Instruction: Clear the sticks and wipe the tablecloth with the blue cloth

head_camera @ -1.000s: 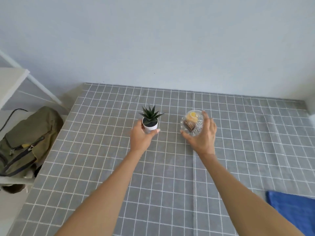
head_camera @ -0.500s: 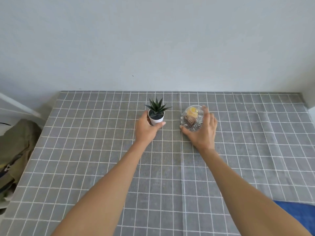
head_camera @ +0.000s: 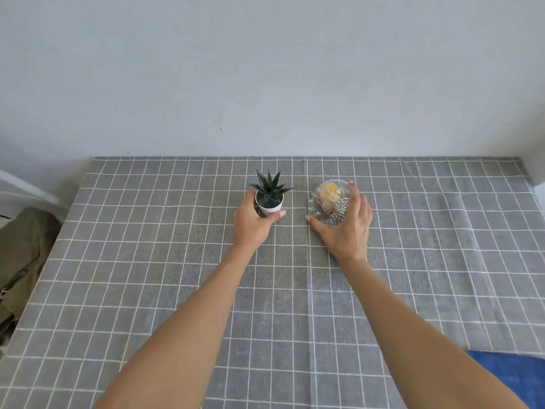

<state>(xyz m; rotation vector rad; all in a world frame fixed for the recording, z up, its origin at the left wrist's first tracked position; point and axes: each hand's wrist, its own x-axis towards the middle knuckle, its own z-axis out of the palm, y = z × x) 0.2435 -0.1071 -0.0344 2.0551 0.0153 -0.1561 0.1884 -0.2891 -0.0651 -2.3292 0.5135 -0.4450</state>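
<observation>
A table covered by a grey tablecloth (head_camera: 177, 261) with a white grid pattern fills the lower view. On it, held in the left hand (head_camera: 250, 222), stands a small spiky plant in a white pot (head_camera: 269, 199). The right hand (head_camera: 348, 228) curls round a clear glass bowl (head_camera: 328, 203) beside it. A blue cloth (head_camera: 513, 376) lies near the right forearm.

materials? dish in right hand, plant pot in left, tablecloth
Dish: likely clear glass, glossy, contents visible through its textured wall.
Plant pot: smooth white, ceramic or plastic, can't tell.
Tablecloth: woven fabric, matte grey, creases and a white grid.
</observation>
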